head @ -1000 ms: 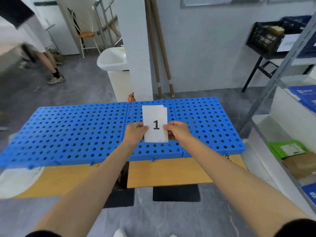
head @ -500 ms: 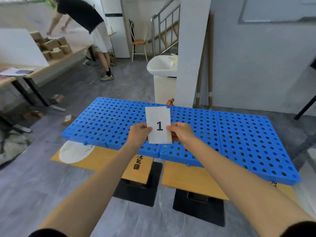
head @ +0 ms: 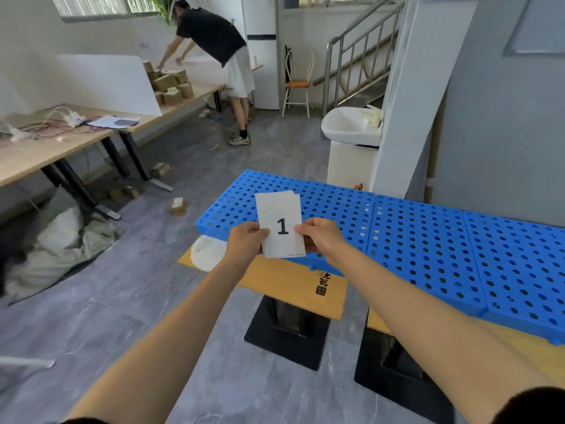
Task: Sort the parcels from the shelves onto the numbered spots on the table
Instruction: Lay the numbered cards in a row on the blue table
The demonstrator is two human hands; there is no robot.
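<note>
Cards (head: 279,223), a thin white stack whose front one bears a bold black "1", stand upright in the air over the near left corner of the blue perforated panels (head: 428,240). Edges of the cards behind peek out at the front card's top right corner. A line of small print along its bottom edge is too fine to read.

My left grip (head: 246,243) pinches the stack's left edge, thumb on the face and curled fingers behind. My right grip (head: 324,237) pinches the right edge the same way, its thumb tip just beside the numeral. Both my forearms reach forward nearly straight, with dark sleeves at the bottom of the view.

The panels lie on a wooden tabletop (head: 293,286). On its bare strip, just nearer than the panels, are black Chinese characters (head: 324,281) above a small square stamp.

Beyond the panels' far edge stands a white basin (head: 351,123). Well beyond their left end, a person in a black top (head: 214,38) bends over a long desk carrying brown cartons (head: 169,84).
</note>
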